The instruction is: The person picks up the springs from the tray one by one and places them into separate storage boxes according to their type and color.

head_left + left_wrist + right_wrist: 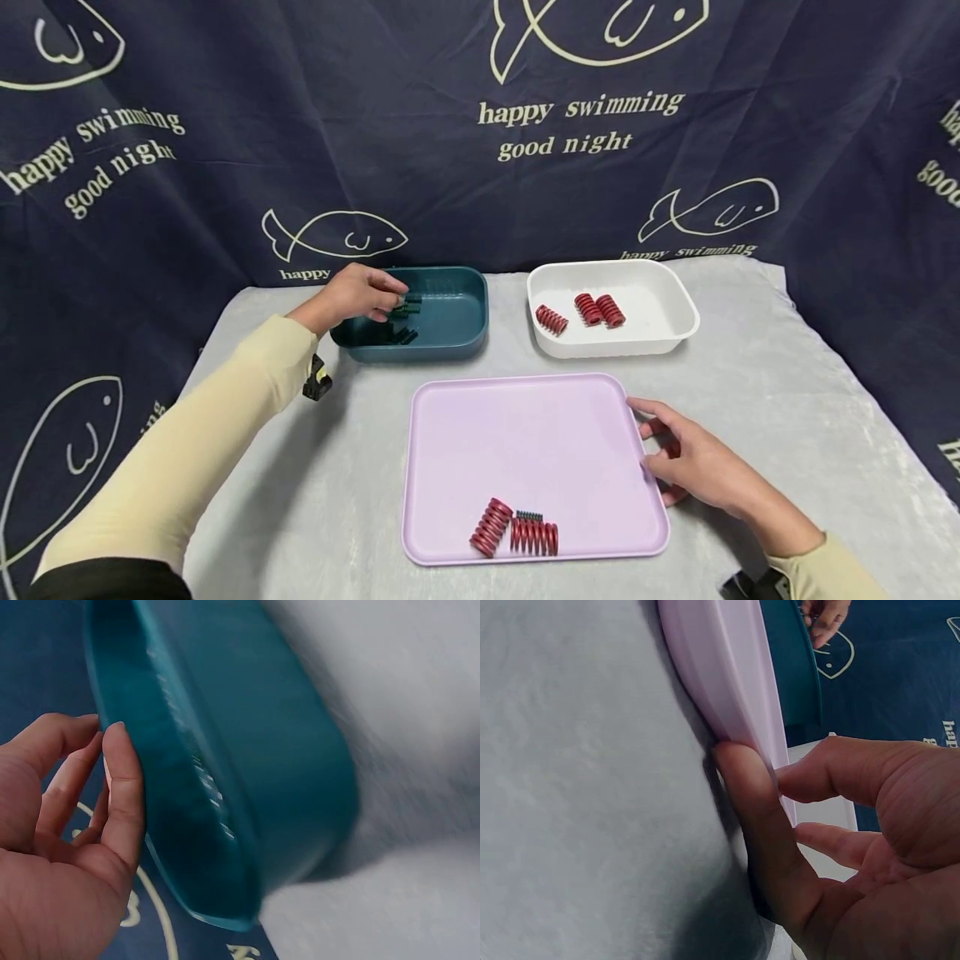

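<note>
My left hand (pixel 366 292) hangs over the teal bin (pixel 471 337), thumb and fingertips close together. Dark green springs (pixel 408 309) lie in that bin beside the fingertips; whether the fingers pinch one cannot be made out. In the left wrist view, the left hand (pixel 82 817) overlaps the bin's rim, and blur hides detail. At the lilac tray's (pixel 525 450) right edge, my right hand (pixel 701 462) holds the rim between thumb and fingers, also seen in the right wrist view. Two red springs (pixel 492 528) and a small dark green spring (pixel 529 516) sit near the tray's front edge.
A white bin (pixel 660 312) with three red springs (pixel 588 309) stands at the back right. Behind both bins hangs a navy cloth (pixel 442 192) with fish drawings. Pale grey cloth (pixel 360 467) covers the table.
</note>
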Motion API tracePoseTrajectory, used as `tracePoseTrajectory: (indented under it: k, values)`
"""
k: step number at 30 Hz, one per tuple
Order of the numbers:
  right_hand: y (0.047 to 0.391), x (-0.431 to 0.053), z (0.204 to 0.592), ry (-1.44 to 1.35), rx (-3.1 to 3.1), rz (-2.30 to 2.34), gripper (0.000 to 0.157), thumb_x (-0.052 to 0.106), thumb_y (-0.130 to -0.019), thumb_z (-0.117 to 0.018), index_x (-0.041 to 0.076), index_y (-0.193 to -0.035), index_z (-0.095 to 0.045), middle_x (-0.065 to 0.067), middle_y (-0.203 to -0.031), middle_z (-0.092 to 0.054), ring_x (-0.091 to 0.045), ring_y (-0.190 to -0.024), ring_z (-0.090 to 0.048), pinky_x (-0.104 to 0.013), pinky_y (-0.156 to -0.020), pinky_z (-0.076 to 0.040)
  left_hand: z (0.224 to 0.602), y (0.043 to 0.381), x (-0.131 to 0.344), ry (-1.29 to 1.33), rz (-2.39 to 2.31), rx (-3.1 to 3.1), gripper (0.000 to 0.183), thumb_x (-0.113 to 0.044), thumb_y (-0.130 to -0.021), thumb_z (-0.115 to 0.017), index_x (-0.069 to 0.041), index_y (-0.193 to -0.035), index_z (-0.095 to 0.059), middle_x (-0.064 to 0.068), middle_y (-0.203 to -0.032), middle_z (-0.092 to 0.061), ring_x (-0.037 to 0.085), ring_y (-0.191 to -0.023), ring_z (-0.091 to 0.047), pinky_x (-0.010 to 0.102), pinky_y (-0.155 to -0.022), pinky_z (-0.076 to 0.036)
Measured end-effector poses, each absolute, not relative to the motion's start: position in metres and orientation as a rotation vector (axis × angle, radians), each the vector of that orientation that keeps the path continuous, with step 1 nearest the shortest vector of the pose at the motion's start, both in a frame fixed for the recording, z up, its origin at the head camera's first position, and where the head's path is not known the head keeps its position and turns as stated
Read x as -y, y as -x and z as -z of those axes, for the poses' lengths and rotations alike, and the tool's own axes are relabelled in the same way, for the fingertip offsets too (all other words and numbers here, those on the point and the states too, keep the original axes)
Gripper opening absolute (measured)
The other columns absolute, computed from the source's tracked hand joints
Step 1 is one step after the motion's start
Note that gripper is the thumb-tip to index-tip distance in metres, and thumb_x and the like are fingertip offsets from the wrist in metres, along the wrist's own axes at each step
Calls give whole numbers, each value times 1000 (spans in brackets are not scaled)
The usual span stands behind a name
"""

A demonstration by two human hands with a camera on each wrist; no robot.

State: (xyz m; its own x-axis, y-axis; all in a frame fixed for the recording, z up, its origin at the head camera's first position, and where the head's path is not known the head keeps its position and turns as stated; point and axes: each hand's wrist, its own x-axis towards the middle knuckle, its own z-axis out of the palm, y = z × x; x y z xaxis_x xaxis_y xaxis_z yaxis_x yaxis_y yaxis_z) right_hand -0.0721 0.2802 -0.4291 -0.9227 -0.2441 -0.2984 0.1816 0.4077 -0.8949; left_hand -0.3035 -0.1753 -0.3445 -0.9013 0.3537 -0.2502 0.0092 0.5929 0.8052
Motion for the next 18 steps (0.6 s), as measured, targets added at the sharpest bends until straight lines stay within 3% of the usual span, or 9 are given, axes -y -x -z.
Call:
tracePoseTrajectory:
  k: [3, 13, 18]
  values:
    - [72, -280, 429, 49, -2287, 1525, 80, -7, -90, -65, 7, -160, -29, -28, -131, -44, -29, -88, -58, -47, -50, -59, 336, 297, 172, -327, -1271, -2410, 33, -7, -99, -67, 3, -130, -68, 20, -126, -69, 12, -90, -68, 35, -81, -62]
    - [71, -282, 429, 50, -2282, 1527, 81, -8, -89, -65, 7, -160, -28, -28, -132, -43, -30, -88, -58, -47, -50, -59, 319, 246, 135, -529, -1327, -2251, 29, -13, -95, -77, -9, -124, -76, 7, -124, -72, 28, -105, -70, 41, -80, -63]
    - [72, -281, 430, 46, -2279, 1530, 81, -8, -89, -65, 7, -160, -28, -28, -132, -43, -30, -88, -58, -47, -50, -59, 323, 220, 119, -601, -1288, -2194, 29, -14, -93, -79, -13, -122, -77, 3, -120, -74, 26, -96, -72, 40, -77, -63]
